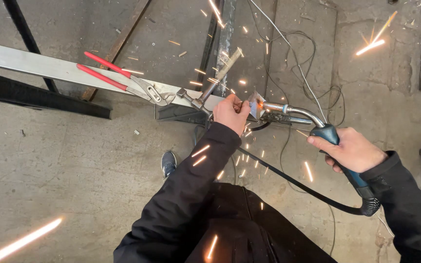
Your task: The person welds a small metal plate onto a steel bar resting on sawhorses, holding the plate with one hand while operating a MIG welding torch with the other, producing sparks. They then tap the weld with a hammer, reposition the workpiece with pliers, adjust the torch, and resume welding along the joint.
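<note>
Right hand (352, 151) grips the welding torch (313, 122); left hand (231, 114) seemingly pinches a small metal piece (256, 103) amid sparks

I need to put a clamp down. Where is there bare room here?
Bare concrete floor lies left of the shoe, below the black bar. It is crowded around the left hand and welding torch: pliers, hammer, cables, sparks.

No packages, labels, signs or screens show anywhere in this view.
</note>
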